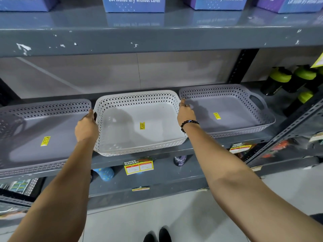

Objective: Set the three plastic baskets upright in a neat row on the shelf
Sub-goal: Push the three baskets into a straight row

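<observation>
Three shallow perforated plastic baskets stand upright side by side on the grey shelf (174,154). The white basket (153,137) is in the middle, between a grey basket (57,154) on the left and a second grey basket (232,126) on the right. Each has a yellow price sticker on its floor. My left hand (86,126) grips the white basket's left rim. My right hand (185,113), with a dark bead bracelet at the wrist, grips its right rim. The white basket's front edge overhangs the shelf lip slightly.
Blue and purple boxes (133,4) stand on the shelf above. Black bottles with green lids (277,81) stand right of the baskets, past a dark upright post (239,67). A price label (138,166) hangs on the shelf edge; goods fill the shelf below.
</observation>
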A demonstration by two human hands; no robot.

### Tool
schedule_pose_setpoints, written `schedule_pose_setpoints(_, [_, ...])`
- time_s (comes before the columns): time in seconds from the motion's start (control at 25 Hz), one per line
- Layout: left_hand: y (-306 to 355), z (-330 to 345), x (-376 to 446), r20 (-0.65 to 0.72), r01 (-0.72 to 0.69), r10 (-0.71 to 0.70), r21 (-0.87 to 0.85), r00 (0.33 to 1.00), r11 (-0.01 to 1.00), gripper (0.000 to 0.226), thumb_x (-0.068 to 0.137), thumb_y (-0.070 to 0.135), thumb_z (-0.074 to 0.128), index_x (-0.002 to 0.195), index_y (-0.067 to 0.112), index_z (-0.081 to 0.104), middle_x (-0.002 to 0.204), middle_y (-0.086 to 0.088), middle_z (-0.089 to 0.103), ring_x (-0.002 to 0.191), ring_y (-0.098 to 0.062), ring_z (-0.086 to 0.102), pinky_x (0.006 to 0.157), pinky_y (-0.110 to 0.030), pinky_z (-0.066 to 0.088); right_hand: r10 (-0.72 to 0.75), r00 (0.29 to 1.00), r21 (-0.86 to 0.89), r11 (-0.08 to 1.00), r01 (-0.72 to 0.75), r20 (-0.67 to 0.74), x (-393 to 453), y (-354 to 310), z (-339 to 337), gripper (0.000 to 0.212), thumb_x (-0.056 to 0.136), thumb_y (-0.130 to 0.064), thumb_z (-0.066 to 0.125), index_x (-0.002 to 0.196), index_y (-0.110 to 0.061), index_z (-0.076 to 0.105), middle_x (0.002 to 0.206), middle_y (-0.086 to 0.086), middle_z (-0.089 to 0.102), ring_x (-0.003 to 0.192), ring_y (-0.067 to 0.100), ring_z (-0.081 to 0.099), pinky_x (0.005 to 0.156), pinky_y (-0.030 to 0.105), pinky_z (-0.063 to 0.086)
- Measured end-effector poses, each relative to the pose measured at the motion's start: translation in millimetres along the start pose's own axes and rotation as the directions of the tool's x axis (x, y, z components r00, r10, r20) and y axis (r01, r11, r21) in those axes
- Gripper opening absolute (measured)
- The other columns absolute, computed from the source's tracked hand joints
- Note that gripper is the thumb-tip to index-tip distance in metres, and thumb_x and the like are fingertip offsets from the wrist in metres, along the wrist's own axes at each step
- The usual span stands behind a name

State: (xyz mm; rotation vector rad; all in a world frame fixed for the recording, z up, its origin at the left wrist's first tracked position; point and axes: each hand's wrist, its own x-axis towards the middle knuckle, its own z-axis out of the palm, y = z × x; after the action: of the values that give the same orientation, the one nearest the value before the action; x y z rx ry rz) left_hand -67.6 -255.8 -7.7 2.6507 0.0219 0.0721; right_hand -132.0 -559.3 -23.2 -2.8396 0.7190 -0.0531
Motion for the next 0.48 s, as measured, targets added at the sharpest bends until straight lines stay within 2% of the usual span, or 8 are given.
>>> schedule_pose_setpoints(0.48, [-2.0,0.5,-6.0,-0.006,-0.006,0.006,0.018,1.000,1.000,0.049,0.098,0.002,0.028,0.144,0.016,0.037,0.108,-0.032,0.064,0.098,-0.047,0.059,0.077,-0.048,0.049,0.014,1.000,0.012,1.000,-0.013,-0.013,-10.8,2.0,-0.7,0.063,0.093,0.007,0.035,0.149,0.002,0.008,0.127,0.028,0.056,0.117,0.032,0.058,0.088,0.038,0.053])
